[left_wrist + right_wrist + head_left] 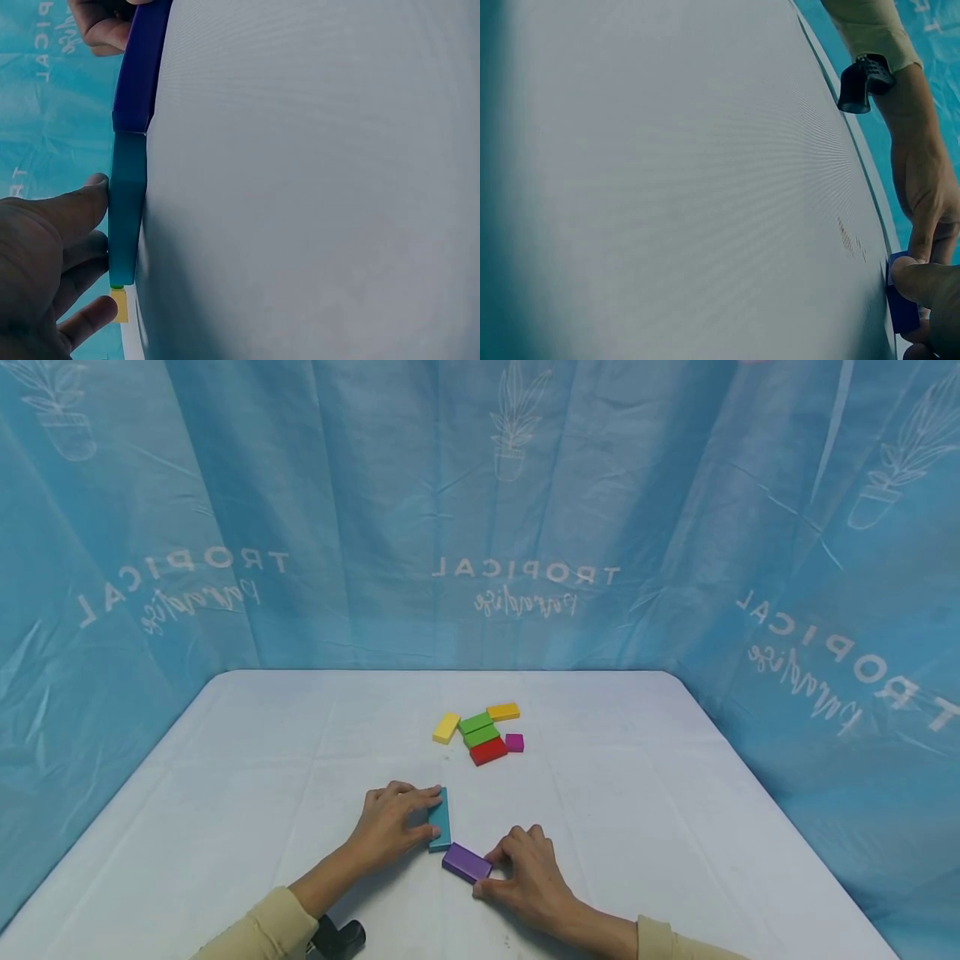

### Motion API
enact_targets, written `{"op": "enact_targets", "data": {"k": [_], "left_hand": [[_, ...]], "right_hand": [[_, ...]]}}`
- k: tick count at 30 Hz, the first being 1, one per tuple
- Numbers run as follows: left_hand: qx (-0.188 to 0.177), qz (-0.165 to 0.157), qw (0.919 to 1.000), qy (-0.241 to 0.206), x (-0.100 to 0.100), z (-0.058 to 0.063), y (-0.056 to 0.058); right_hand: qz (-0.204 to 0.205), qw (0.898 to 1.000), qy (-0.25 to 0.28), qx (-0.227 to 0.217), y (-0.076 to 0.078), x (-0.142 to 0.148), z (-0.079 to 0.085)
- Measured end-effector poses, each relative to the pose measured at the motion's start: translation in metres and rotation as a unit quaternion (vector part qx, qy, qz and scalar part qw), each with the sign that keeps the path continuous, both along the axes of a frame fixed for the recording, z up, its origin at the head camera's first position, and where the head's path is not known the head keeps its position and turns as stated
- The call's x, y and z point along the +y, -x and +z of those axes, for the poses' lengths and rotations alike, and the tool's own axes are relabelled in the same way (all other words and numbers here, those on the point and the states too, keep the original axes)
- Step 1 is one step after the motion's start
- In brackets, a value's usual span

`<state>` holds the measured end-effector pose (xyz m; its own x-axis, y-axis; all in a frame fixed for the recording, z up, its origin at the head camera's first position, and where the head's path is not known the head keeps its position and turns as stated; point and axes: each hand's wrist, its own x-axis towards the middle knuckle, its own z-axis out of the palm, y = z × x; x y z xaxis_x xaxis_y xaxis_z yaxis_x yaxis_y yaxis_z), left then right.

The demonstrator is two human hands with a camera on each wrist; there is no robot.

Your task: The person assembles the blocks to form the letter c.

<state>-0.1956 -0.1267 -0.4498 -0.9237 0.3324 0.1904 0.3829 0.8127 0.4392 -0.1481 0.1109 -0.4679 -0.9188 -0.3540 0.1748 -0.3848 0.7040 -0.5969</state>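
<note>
Near the front middle of the table, my left hand holds a flat teal block, with the index finger at its far end and the thumb closer to its near end. My right hand pinches a purple block by its right end between thumb and index finger. The purple block lies at a slant, its left corner against the near end of the teal block. In the left wrist view, the teal block and the purple block meet end to end. Fingers partly cover the purple block in the right wrist view.
Farther back lie two green blocks side by side, with a red block against them. Yellow blocks flank them at the left and behind right, and a small magenta block sits right. Blue curtains surround the white table.
</note>
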Motion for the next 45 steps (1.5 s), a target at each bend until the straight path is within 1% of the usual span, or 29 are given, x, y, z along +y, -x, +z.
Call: {"op": "enact_targets", "data": {"k": [9,15,19,22,25,27,31,38,41,45], "left_hand": [[0.01,-0.002,0.9999,-0.001,-0.003,0.0,0.0],[0.009,-0.008,0.9998,-0.016,-0.005,0.0,0.001],[0.008,-0.012,0.9998,-0.016,-0.005,-0.002,0.002],[0.01,-0.013,0.9998,-0.014,-0.005,-0.003,0.002],[0.009,-0.011,0.9998,-0.014,-0.005,-0.003,0.002],[0.008,-0.01,0.9998,-0.013,-0.005,-0.004,0.002],[0.008,-0.008,0.9999,-0.009,-0.005,-0.004,0.002],[0.007,-0.013,0.9997,-0.019,-0.004,-0.003,0.001],[0.006,-0.016,0.9997,-0.02,-0.004,-0.002,0.001],[0.006,-0.014,0.9998,-0.015,-0.005,-0.001,0.001]], "right_hand": [[0.001,1.0,-0.006,0.006,0.002,-0.002,0.0],[0.0,1.0,-0.006,0.019,0.002,-0.002,-0.001],[0.0,1.0,0.008,0.009,0.004,-0.001,0.007],[-0.006,1.0,0.022,0.015,0.012,0.0,0.017],[-0.014,0.999,0.031,0.027,0.024,0.002,0.026],[-0.017,0.999,0.035,0.028,0.034,0.003,0.03],[-0.028,0.999,0.024,0.025,0.058,0.002,0.035],[-0.06,0.998,-0.012,0.007,0.108,-0.001,0.035],[-0.068,0.997,-0.031,0.003,0.126,-0.002,0.034],[-0.067,0.996,-0.05,0.005,0.146,-0.002,0.034]]}}
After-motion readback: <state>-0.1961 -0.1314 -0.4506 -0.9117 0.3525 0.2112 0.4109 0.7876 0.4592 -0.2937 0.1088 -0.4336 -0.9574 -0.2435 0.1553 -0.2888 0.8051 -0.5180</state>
